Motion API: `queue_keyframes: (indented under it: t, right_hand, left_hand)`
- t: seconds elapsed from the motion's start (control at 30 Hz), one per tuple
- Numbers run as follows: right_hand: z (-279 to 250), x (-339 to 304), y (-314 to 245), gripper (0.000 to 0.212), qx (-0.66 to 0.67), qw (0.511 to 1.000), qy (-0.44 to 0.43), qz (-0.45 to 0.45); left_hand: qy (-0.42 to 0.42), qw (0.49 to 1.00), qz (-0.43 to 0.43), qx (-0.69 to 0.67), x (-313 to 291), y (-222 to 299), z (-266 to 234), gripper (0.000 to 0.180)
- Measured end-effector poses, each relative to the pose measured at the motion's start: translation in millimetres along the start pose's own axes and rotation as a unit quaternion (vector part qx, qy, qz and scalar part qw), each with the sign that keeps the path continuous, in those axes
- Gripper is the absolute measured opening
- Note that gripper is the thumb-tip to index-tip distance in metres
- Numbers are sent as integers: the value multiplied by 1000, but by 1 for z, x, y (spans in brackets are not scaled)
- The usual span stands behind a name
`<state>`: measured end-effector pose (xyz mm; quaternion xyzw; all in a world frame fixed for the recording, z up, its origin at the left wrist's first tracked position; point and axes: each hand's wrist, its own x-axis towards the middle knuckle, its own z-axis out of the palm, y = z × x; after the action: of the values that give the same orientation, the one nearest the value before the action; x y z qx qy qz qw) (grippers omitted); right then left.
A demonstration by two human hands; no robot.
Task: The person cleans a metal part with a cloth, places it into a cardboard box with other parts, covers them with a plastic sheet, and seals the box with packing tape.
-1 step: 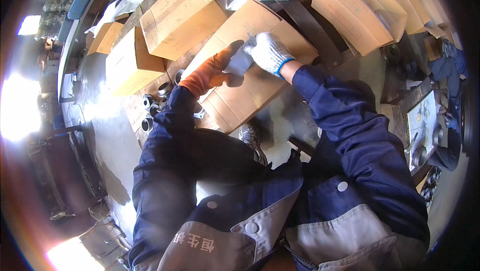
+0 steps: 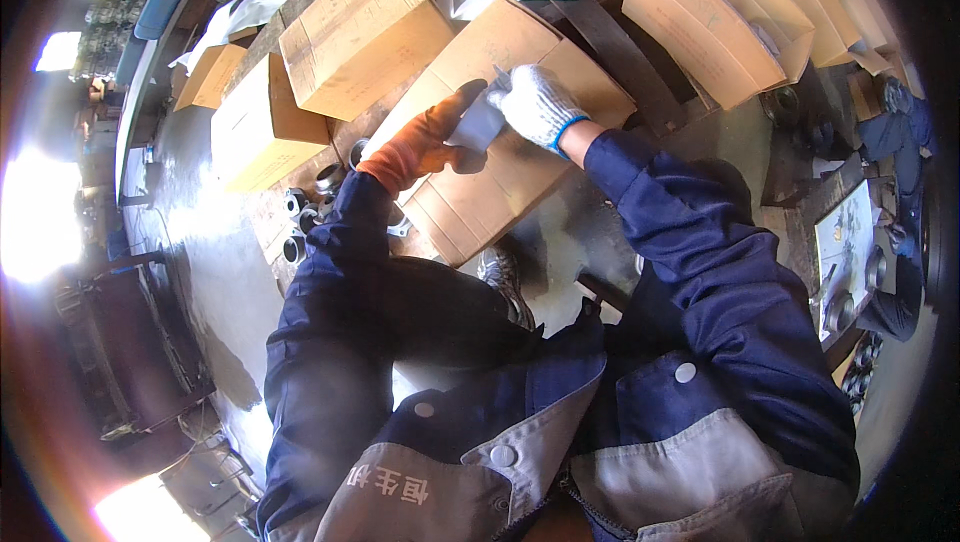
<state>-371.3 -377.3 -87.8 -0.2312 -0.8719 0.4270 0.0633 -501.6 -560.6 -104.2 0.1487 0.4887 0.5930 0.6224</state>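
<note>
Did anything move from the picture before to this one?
Nothing visibly moved, and nothing was grabbed or let go. The orange-gloved left hand and white-gloved right hand are still at the pale sheet, over the cardboard box.

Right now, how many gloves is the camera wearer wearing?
2: an orange glove on the left hand, a white glove on the right hand. Both are plainly visible.

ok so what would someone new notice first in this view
Probably the orange-gloved left hand and white-gloved right hand, above centre, with a pale sheet between them. Beneath them is a large cardboard box, with a second box to its upper left. At the far left edge, a white glare also stands out.
</note>
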Motion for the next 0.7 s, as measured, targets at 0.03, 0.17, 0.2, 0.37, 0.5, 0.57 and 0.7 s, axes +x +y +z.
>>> queue_keyframes:
  t: [0.03, 0.17, 0.2, 0.37, 0.5, 0.57, 0.7]
  right_hand:
    - [-2, -1, -5, 30, 1, 1000, -4, -6]
    - [-11, -9, -19, 32, -1, 1000, -26, 7]
    - [-16, -11, -20, 31, 69, 994, -76, -46]
    - [-40, -4, 0, 24, 298, 933, -202, -20]
    - [-19, 0, 13, 37, 47, 993, -57, -96]
    - [3, -10, 13, 45, 107, 982, -135, -78]
    - [18, -26, 9, 61, -2, 990, -115, -86]
  left_hand:
    - [9, 997, 23, 70, -1, 0, 2, 53]
    - [14, 942, 134, 307, -4, -4, 4, 48]
    - [-14, 962, 121, 243, -3, -2, 3, 48]
    - [-56, 988, 78, 122, -3, 6, -5, 50]
    - [-54, 974, 112, 187, -9, 7, -4, 55]
    - [-85, 966, 133, 206, -9, 7, -5, 57]
    - [-72, 958, 143, 239, -7, 3, -13, 60]
